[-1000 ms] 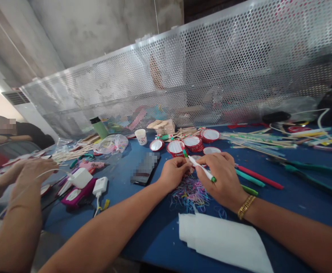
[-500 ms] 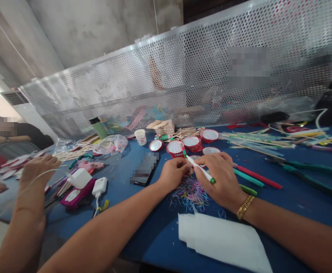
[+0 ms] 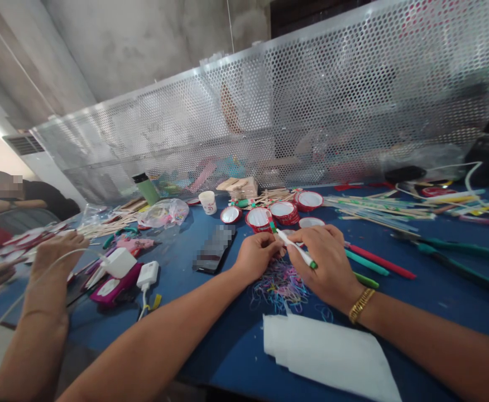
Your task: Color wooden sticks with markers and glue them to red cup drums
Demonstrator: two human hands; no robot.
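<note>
My right hand (image 3: pixel 324 262) is closed around a white marker (image 3: pixel 292 245) with a green end, slanting up and left. A gold bracelet (image 3: pixel 360 305) is on that wrist. Fingertips of my left hand (image 3: pixel 256 255) are pinched together beside the right fingers; what lies between them is too hidden to make out. Beneath both hands spreads a tangle of thin coloured rubber bands (image 3: pixel 284 285). Just beyond my fingers stand several red-and-white rolls (image 3: pixel 284 211). A green pen (image 3: pixel 365 279), a teal pen (image 3: pixel 368 262) and a red pen (image 3: pixel 382 260) lie beside my right hand.
White sheeting (image 3: pixel 328 352) lies nearest me. A phone (image 3: pixel 215 249), paper cup (image 3: pixel 207 202), chargers (image 3: pixel 121 262) and a purple case (image 3: pixel 114 283) are leftward. Green-handled pliers (image 3: pixel 454 251) and thin sticks (image 3: pixel 378 206) lie right. A perforated panel (image 3: pixel 244 123) borders the table; a co-worker's arm (image 3: pixel 46 296) reaches in left.
My hands and the marker stay nearly in place. At the far left, another person's hand has shifted slightly and its fingers look different.
</note>
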